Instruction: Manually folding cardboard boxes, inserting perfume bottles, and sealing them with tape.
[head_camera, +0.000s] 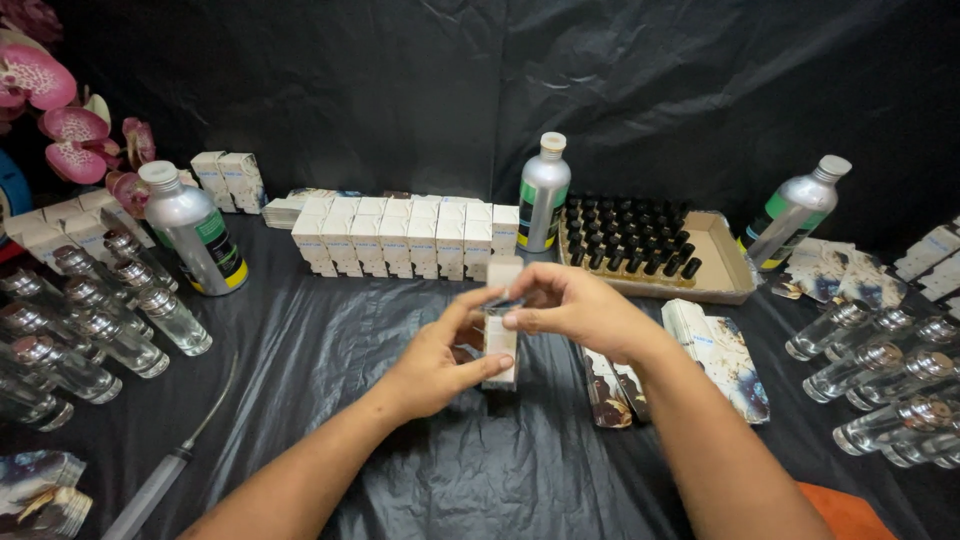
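Observation:
My left hand (432, 366) grips a small upright white box (499, 345) from its left side, over the black plastic table cover. My right hand (570, 306) pinches the box's open top flap from above. Just behind the hands stands one more white box (504, 271). A row of several closed white boxes (400, 240) lines up farther back. Flat folded cartons (722, 352) lie to the right of my right wrist.
A cardboard tray (728, 270) of several black-capped vials sits at the back right. Three silver metal bottles (195, 230) (542, 195) (795, 212) stand around. Clear glass bottles lie at the left (120, 320) and right (880, 380). A large syringe (150, 490) lies front left; pink orchids (60, 110) top left.

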